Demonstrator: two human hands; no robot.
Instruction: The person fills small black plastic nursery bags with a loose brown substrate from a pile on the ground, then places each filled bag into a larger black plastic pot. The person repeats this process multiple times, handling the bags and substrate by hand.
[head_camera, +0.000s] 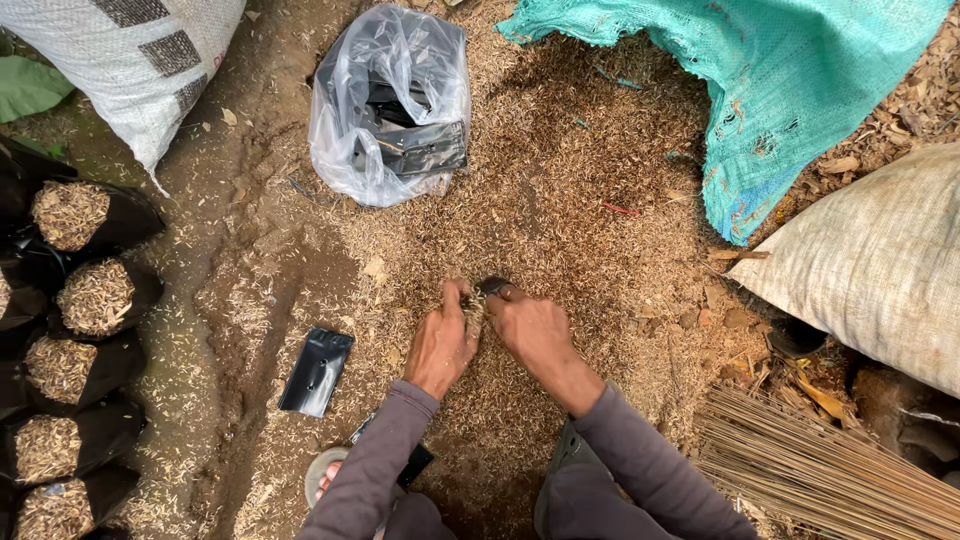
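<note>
My left hand (440, 345) and my right hand (530, 330) meet over a wide pile of brown husk (560, 190) on the ground. Between them is a small black plastic bag (492, 287), mostly hidden, with husk at its mouth. My left hand is cupped with husk in its fingers. My right hand grips the edge of the black bag. Both arms wear grey-brown long sleeves.
A flat black bag (316, 371) lies on the dirt to the left. Several filled black bags (95, 297) stand along the left edge. A clear plastic bag of black bags (390, 105) lies behind; a teal sack (790, 80), woven sacks (870, 260) and a stick broom (820, 470) sit right.
</note>
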